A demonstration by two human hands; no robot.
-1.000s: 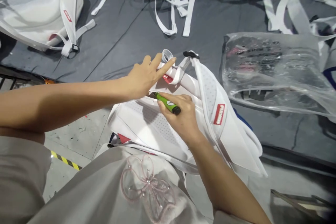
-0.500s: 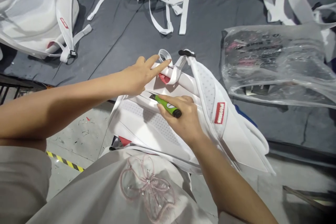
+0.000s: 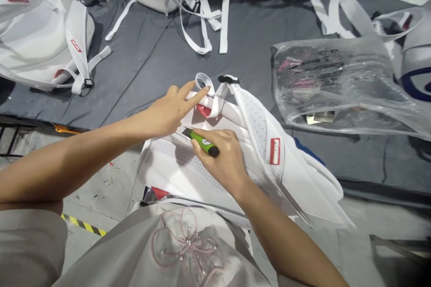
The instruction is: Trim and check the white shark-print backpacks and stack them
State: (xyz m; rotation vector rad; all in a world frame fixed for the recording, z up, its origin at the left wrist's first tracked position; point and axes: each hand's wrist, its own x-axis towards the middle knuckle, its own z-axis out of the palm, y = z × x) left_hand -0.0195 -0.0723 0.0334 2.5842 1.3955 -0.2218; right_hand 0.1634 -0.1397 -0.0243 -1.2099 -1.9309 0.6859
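White backpack (image 3: pixel 256 161) lying back-panel up at near edge of tabletop (image 3: pixel 151 54), partly overhanging toward the lap. Left hand (image 3: pixel 168 110) resting on upper part of backpack, fingers spread, index finger (image 3: pixel 198 95) stretched to the white webbing loop (image 3: pixel 204 83) at top; grip open, clasping nothing. Right hand (image 3: pixel 222 157) closed around green-handled cutter (image 3: pixel 202 141), dark tip pointing toward left hand, touching or just above the white panel; contact hard to tell. Red label (image 3: pixel 275 151) on shoulder strap just right of right hand.

Tabletop covered in dark grey cloth, creased. Clear plastic bag (image 3: pixel 336 85) lying flat to the right, printed matter inside, unreadable. Loose white straps (image 3: pixel 202 22) trailing over far middle. More white backpacks (image 3: pixel 40 40) piled at far left, others along far edge and right edge. Below tabletop edge: pale concrete floor (image 3: pixel 101 179) with small scraps, yellow-black hazard stripe (image 3: pixel 84 226) at lower left. Grey garment with pink flower embroidery (image 3: pixel 185 242) in foreground.
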